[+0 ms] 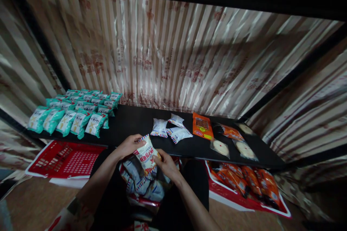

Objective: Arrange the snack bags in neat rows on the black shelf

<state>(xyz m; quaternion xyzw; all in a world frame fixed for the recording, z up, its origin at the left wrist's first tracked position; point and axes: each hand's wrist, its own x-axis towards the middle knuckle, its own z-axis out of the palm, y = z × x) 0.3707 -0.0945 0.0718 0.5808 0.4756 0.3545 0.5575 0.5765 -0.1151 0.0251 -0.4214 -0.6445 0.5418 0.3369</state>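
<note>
White packet [147, 156] pinched by left hand [129, 147], right hand [166, 165]; both half-closed.

Left hand [130, 148] and right hand [165, 165] both on one red-printed white packet [146, 154], held tilted over a pile of packets [155, 190] between the legs. Black shelf [135, 120], left to right: rows of teal packets [80, 121]; three striped-edge packets [179, 134], close together; orange pouch [202, 125]; clear-wrapped pale discs [221, 148]. Lower right: red basket [226, 195] containing orange packs [231, 177]. Behind: striped curtain [151, 43].
</note>
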